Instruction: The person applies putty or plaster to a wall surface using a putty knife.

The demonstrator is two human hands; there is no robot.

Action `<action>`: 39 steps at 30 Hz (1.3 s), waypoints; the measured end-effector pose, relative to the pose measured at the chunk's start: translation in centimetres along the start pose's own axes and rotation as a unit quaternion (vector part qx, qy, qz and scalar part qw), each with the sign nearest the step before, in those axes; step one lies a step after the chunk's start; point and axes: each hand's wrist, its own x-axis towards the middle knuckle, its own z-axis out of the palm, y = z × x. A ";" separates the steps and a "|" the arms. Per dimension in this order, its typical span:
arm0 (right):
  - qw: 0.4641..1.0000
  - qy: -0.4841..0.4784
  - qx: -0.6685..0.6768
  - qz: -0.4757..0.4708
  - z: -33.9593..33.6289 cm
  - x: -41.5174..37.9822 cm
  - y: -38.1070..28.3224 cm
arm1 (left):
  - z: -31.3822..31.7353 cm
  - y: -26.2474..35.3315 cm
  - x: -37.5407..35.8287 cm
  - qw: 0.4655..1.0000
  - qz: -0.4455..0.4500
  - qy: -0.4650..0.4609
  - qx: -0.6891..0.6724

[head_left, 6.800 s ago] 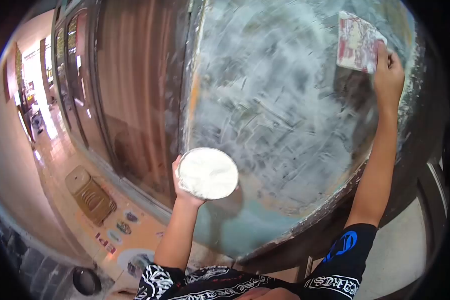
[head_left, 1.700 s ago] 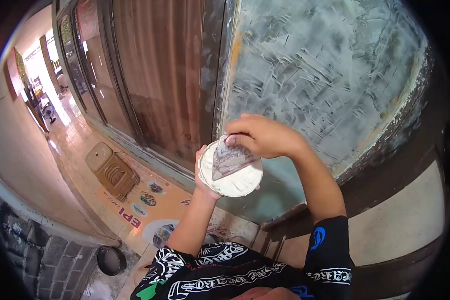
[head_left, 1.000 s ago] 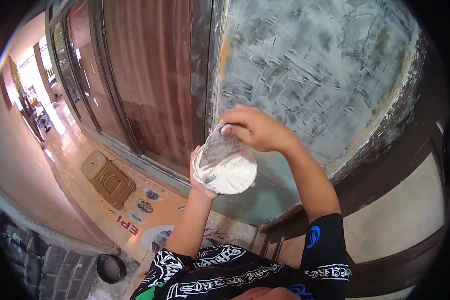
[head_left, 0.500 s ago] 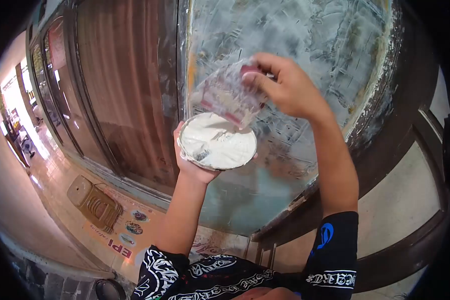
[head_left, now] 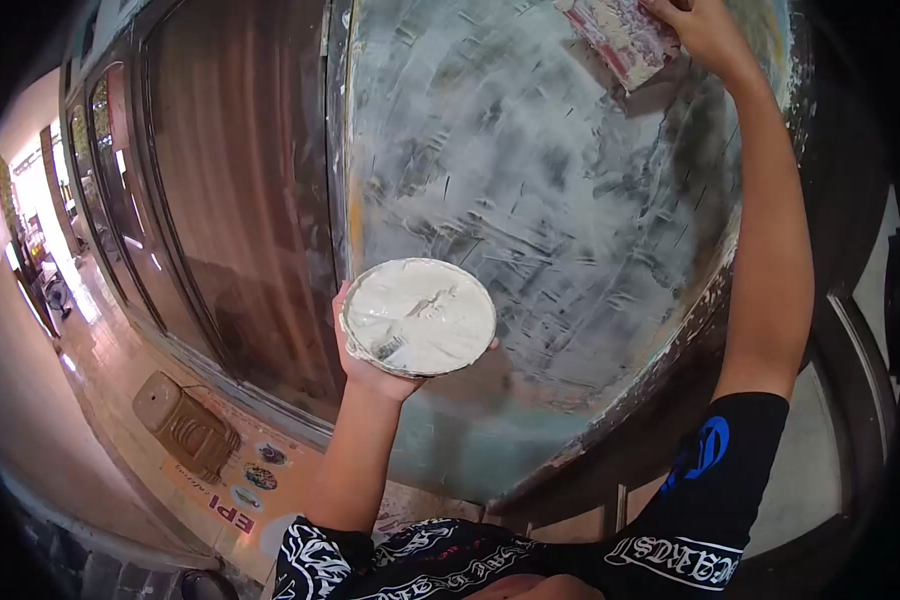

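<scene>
So the round container (head_left: 425, 373) of white paste (head_left: 455, 325) is held low in front of the grey, streaky wall (head_left: 550, 190), gripped from below by the left hand (head_left: 375, 378), with a thumb along one side and a fingertip just peeking out on the other; the paste is spread pretty much to the rim, with a ridge near the middle and a darker scraped patch towards the near left edge; the flat, reddish scraper (head_left: 625, 40) is clamped at one corner by the right hand (head_left: 708, 38), way up at the top of the wall and well apart from the container; its face is smeared with whitish stuff, and whether the wall is actually touched by its edge can't really be told; a brown stool (head_left: 185, 425) can be spotted down on the left, beside a printed orange banner (head_left: 205, 490) on the floor.
</scene>
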 end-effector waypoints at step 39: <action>0.984 0.087 -0.153 -0.027 -4.0 3.8 2.8 | -0.9 0.9 1.9 1.000 0.015 0.017 0.013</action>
